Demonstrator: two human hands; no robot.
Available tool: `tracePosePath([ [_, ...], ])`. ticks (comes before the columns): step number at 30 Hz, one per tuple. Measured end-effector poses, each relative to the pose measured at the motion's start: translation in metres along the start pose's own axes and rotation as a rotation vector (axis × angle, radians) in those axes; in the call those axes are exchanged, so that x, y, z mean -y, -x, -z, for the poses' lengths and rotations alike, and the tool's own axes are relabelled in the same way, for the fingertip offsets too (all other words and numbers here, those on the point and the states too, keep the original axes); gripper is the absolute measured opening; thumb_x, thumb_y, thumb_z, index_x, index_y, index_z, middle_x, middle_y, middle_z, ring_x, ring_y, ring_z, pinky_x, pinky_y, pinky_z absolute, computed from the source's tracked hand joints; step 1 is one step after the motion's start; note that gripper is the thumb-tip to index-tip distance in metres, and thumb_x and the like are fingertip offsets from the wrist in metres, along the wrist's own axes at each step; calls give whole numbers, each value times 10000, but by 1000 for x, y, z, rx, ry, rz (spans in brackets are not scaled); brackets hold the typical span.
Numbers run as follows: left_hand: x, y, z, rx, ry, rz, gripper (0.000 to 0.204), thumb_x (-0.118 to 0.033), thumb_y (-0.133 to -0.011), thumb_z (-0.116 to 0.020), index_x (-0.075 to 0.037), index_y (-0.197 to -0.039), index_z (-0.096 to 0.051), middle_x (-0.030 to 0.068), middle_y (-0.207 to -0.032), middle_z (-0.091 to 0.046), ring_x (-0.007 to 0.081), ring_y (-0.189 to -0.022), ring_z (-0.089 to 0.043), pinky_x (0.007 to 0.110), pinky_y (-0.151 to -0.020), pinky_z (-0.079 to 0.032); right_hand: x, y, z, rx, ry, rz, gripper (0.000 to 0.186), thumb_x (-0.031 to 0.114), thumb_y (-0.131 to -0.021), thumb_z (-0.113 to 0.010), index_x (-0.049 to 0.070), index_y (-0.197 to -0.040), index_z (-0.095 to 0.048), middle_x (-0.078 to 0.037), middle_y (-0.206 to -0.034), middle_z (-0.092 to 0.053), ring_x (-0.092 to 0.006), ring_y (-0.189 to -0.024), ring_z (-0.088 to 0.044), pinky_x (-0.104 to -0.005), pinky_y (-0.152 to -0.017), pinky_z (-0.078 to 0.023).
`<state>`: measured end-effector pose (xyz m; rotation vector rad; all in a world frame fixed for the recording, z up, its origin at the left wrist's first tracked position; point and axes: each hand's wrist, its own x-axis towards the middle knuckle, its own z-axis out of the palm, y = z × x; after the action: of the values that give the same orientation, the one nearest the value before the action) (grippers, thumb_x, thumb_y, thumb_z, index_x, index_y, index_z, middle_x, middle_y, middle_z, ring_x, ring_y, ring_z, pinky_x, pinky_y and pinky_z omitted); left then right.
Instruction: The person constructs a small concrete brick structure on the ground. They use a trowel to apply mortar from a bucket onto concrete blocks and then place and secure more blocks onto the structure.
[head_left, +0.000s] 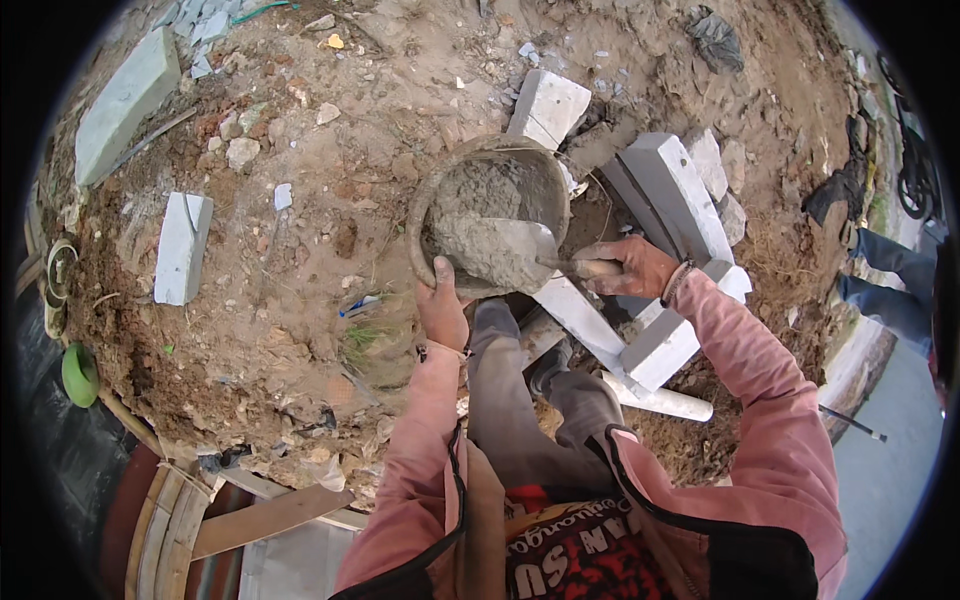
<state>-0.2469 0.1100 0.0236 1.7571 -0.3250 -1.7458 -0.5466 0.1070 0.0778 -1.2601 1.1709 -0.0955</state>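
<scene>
A round, mud-caked bucket (545,182) holds wet grey mortar (478,195) in front of my legs. My left hand (441,305) grips its near-left rim, thumb over the edge and the other fingers hidden below. In my right hand (636,269) is the handle of a trowel (540,243), fingers wrapped round it. The trowel's blade lies across the near part of the bucket, and a thick heap of mortar covers most of it.
Pale blocks (680,190) lie to the right of the bucket, with another block (550,106) just beyond it. On the left are a block (183,248) and a larger slab (125,105). Wooden planks (270,520) lie lower left. Another person's legs (890,280) show at far right.
</scene>
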Motion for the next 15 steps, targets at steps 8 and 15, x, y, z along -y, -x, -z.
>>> tracePosePath([
  [8,32,27,69,-72,183,-117,614,-404,-986,-531,-128,-1471,-274,89,-1378,-463,263,-1221,-506,489,-940,-494,-11,54,36,-182,96,8,405,192,-823,-701,30,-1187,-624,-131,-963,-691,-231,-823,-661,-348,-783,-509],
  [15,87,97,149,-139,294,-67,568,-388,-1000,-504,-122,-1466,-318,85,-1416,-450,264,-1244,-495,468,-987,-473,-121,28,45,-368,476,102,453,209,-810,-670,41,-1224,-593,-168,-1022,-661,-362,-892,-642,-407,-815,-516],
])
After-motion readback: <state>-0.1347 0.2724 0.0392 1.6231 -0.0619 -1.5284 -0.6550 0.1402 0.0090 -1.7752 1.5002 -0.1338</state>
